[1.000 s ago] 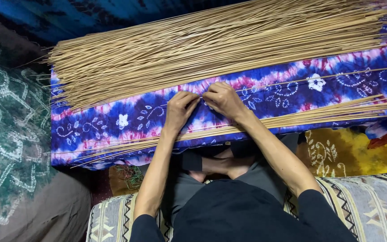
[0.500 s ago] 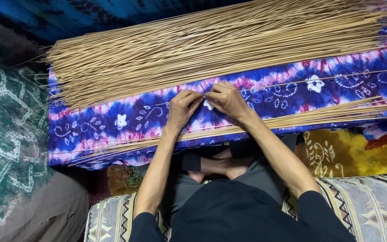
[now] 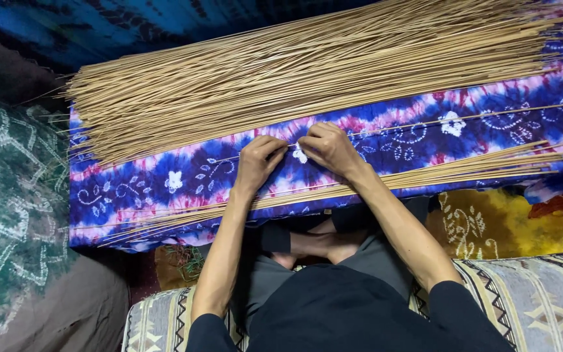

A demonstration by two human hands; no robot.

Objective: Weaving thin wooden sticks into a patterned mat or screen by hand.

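A low bench draped in a blue, purple and pink tie-dye cloth (image 3: 164, 182) carries everything here. Along its far edge lies a thick pile of thin tan sticks (image 3: 307, 78), running from the left end to the right edge of view and fanned loose at the left tips. Along the near edge lies a much thinner bundle of sticks (image 3: 451, 173), slanting down to the near left corner.

Between the two, near the middle of the cloth, the left hand (image 3: 259, 163) and right hand (image 3: 330, 148) sit close together, fingers curled shut, each pinching a single thin stick (image 3: 464, 117) that runs on across the cloth toward the right edge. The forearms cross over the near bundle to reach it.

No container is in view. Left of the bench lies a green patterned cloth (image 3: 8, 215); right of the near edge, a yellow patterned fabric (image 3: 490, 228). The person sits cross-legged on a striped woven cushion (image 3: 535, 306).
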